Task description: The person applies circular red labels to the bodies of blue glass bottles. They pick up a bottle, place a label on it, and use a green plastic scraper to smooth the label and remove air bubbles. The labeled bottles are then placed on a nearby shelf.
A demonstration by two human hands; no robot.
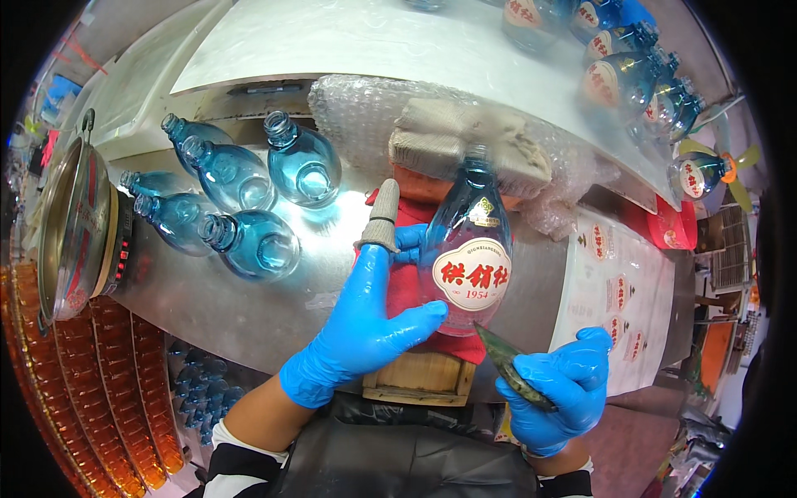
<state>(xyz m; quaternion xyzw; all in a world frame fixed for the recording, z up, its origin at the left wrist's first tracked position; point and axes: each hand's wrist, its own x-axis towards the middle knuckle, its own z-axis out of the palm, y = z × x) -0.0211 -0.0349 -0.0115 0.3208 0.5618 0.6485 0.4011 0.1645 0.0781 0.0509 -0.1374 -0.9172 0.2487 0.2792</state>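
Observation:
A blue glass bottle [462, 217] with a cream label in red lettering lies with its neck away from me, over a red cloth [459, 344]. My left hand [347, 325], gloved in blue, grips its left side, thumb along the lower label edge. A grey fabric finger sleeve [383, 214] covers one raised finger. In my right hand [569, 390], also blue-gloved, is a dark green, pointed, stone-like scraper [510, 368]. Its tip is at the bottle's base; whether it touches the glass I cannot tell. The bottle's neck rests against folded grey cloth [432, 137].
Several unlabelled blue bottles [307, 166] stand at left beside a metal pan [73, 236] on a heater. A printed decal sheet [610, 303] lies at right. Labelled bottles [618, 83] stand on the white board [332, 41] at the back. Bubble wrap [353, 108] lies behind the grey cloth.

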